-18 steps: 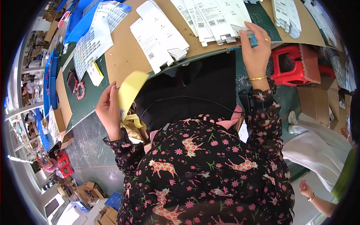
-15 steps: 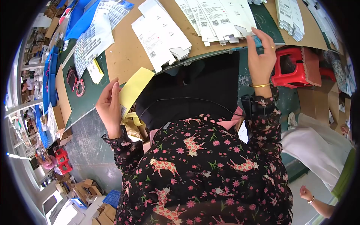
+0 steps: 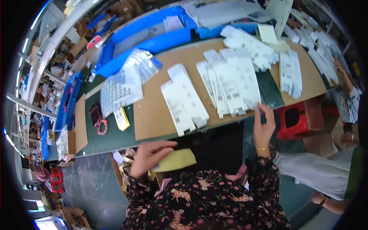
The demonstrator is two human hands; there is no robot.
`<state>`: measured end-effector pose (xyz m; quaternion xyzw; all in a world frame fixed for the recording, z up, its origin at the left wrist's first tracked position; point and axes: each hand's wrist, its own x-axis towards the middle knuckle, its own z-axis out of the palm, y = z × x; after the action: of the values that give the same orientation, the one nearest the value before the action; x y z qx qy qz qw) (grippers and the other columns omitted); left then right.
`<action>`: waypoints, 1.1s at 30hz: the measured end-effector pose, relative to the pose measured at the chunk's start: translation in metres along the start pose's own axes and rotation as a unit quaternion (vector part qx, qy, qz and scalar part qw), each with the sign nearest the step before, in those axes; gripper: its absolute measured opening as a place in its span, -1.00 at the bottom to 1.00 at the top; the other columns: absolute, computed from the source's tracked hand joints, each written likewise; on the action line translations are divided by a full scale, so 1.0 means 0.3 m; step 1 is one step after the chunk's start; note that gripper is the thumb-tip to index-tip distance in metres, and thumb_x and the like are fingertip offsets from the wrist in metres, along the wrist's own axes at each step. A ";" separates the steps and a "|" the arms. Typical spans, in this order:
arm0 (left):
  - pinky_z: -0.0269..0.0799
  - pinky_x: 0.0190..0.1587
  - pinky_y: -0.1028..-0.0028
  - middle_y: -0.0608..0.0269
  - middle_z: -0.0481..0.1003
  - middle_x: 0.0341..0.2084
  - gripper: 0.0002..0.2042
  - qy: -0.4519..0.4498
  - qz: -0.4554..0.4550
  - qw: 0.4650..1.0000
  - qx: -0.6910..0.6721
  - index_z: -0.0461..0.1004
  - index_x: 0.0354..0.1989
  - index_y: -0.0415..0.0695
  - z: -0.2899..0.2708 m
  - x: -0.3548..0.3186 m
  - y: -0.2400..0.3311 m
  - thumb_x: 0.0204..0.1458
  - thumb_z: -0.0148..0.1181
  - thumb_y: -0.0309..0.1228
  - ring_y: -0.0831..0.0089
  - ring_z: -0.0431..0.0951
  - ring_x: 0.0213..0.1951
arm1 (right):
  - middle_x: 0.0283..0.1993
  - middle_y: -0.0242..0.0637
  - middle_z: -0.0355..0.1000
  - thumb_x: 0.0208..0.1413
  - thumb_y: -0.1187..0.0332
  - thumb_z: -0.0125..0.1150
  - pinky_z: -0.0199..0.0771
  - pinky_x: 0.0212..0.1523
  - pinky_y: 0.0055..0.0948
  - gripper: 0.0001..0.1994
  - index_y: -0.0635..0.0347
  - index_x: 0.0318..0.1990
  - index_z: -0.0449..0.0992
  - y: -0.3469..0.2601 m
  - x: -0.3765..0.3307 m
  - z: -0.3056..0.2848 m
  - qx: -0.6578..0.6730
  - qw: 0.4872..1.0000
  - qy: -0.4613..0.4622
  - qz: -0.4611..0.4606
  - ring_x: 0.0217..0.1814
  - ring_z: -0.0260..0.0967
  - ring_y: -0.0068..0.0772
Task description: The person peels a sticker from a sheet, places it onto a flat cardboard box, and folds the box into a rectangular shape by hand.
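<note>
My left hand (image 3: 148, 158) is pinched on the end of a yellow paper strip (image 3: 178, 160), held just in front of the table edge. The strip's free end points right, over my lap. At the front of the table, my right hand (image 3: 264, 128) has thumb and forefinger closed at the lower right corner of a fanned pile of flattened white cartons (image 3: 234, 82). How firmly the corner is gripped is hard to see. Between the hands, further back, lies a smaller pile of flat white cartons (image 3: 183, 100) on brown cardboard (image 3: 151, 115).
Plastic-covered printed sheets (image 3: 122, 90), a small yellow packet (image 3: 122, 119) and a phone-like dark object (image 3: 95, 114) lie at left. Blue trays (image 3: 153, 40) stand behind. More cartons (image 3: 291, 73) lie at right. A red stool (image 3: 291, 120) and another person's arm (image 3: 333, 205) are on the right.
The view has tilted up, showing more of the table. My left hand has turned, and the yellow strip has swung from upright to nearly level. My right hand stays at the carton corner.
</note>
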<state>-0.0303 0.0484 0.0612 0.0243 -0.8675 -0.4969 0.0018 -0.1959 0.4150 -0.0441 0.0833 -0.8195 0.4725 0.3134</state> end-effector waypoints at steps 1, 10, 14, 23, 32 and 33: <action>0.56 -0.07 0.54 0.24 0.75 -0.16 -0.77 -0.044 -0.030 0.998 -0.032 0.70 0.07 -0.25 0.013 0.014 0.004 0.29 0.32 -0.50 0.62 0.64 -0.16 | 0.01 -0.15 0.60 0.30 0.55 0.31 0.49 0.19 -0.36 -0.81 0.33 0.03 0.63 0.009 -0.010 -0.014 0.003 1.000 -0.007 0.020 0.07 0.55 -0.26; 0.55 -0.14 0.61 0.24 0.73 -0.07 -0.76 -0.091 0.019 0.995 -0.029 0.68 0.09 -0.24 0.041 0.138 0.005 0.29 0.34 -0.50 0.66 0.63 -0.14 | 0.03 -0.26 0.60 0.35 0.53 0.27 0.51 0.14 -0.44 -0.74 0.30 0.15 0.60 0.026 0.015 -0.100 0.006 0.997 0.019 0.072 0.04 0.55 -0.43; 0.54 -0.20 0.63 0.25 0.72 -0.07 -0.77 -0.120 0.044 0.992 -0.002 0.68 0.08 -0.26 0.059 0.208 0.066 0.30 0.31 -0.51 0.65 0.64 -0.16 | 0.08 -0.26 0.60 0.41 0.48 0.24 0.55 0.14 -0.50 -0.65 0.29 0.30 0.51 0.208 0.009 -0.327 0.060 0.974 0.144 0.164 0.07 0.55 -0.49; 0.54 -0.20 0.55 0.08 0.72 -0.25 -0.76 -0.079 -0.027 0.995 -0.062 0.61 0.11 -0.39 -0.015 0.169 -0.006 0.36 0.21 -0.54 0.51 0.67 -0.27 | -0.19 -0.35 0.67 0.24 0.39 0.43 0.54 -0.33 -0.56 -0.66 0.18 0.15 0.61 0.655 0.091 -0.599 0.200 0.816 0.348 0.415 -0.32 0.58 -0.52; 0.58 -0.16 0.51 0.02 0.70 -0.36 -0.77 -0.094 -0.086 0.990 -0.059 0.61 0.07 -0.40 0.117 0.215 0.235 0.38 0.16 -0.54 0.39 0.70 -0.29 | -0.08 -0.41 0.64 0.30 0.26 0.38 0.57 -0.16 -0.39 -0.74 0.08 0.07 0.62 1.037 0.020 -0.667 0.264 0.738 0.316 0.534 -0.19 0.56 -0.47; 0.59 -0.16 0.50 0.01 0.70 -0.36 -0.78 -0.120 -0.091 0.985 -0.084 0.61 0.07 -0.40 0.142 0.234 0.270 0.38 0.15 -0.55 0.38 0.71 -0.28 | -0.07 -0.41 0.64 0.30 0.25 0.39 0.57 -0.15 -0.36 -0.75 0.08 0.05 0.62 1.092 0.023 -0.674 0.268 0.732 0.314 0.543 -0.17 0.56 -0.46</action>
<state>-0.1047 0.1229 0.1080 0.0429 -0.8109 -0.5651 -0.1457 -0.2552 0.7599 -0.2043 -0.4482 -0.4197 0.7613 0.2081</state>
